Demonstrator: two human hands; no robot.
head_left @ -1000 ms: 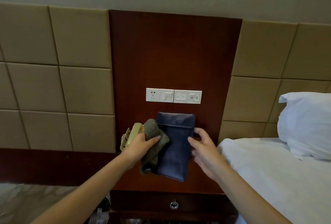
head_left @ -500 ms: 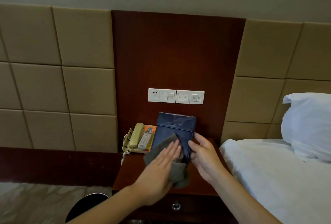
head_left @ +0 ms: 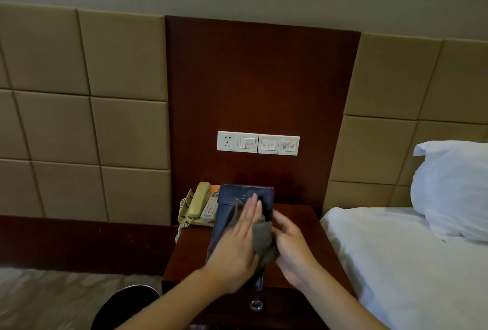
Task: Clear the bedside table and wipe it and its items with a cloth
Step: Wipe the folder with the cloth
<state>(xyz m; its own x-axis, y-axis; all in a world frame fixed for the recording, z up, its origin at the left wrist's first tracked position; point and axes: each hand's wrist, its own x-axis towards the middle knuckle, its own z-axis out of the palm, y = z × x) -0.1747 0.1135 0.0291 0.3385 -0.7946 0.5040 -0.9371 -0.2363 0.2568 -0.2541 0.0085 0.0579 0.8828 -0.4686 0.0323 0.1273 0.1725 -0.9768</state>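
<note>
Left to right: beige corded telephone [head_left: 201,204] at the bedside table's [head_left: 298,220] back-left, untouched. Left hand [head_left: 236,246], fingers flat and extended, presses a grey cloth [head_left: 262,236] onto the dark blue leather folder [head_left: 247,193], held tilted above the tabletop. Right hand [head_left: 291,245] cups the folder's right edge. Risk: heavy wiping against that light hold could slip the folder onto the phone. White bed [head_left: 401,263] alongside.

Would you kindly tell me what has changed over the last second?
The left hand went from gripping the bunched cloth to pressing it flat across the blue folder, now lower over the table. The right hand still steadies its edge; phone unmoved.
</note>
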